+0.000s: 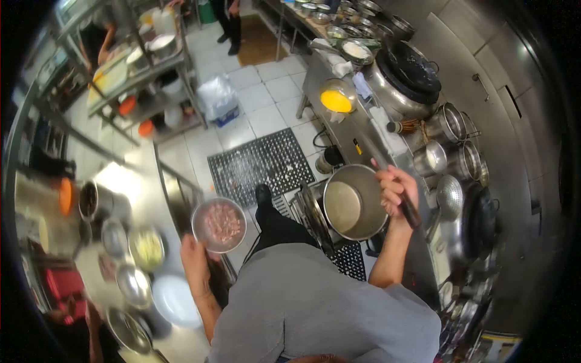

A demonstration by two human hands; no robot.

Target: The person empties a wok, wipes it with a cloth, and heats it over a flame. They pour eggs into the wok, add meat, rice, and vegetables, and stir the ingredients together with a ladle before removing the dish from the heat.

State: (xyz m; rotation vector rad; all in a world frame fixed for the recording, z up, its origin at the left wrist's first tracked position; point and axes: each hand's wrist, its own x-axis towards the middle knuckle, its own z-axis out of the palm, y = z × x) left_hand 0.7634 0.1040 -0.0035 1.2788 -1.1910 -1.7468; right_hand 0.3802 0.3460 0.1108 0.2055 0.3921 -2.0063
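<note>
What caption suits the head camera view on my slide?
In a kitchen, the left hand holds a bowl of cut meat; the right hand grips a long-handled tool near a large pot.

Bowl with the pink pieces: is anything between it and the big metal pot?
Yes, in this view: the person's leg and, right beside the pot, a round, shiny thing. Nothing visible separates the bowl from the left hand.

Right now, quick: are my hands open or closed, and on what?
Left hand: closed at the rim of a metal bowl of pink meat.
Right hand: closed around a long tool's dark handle.
</note>
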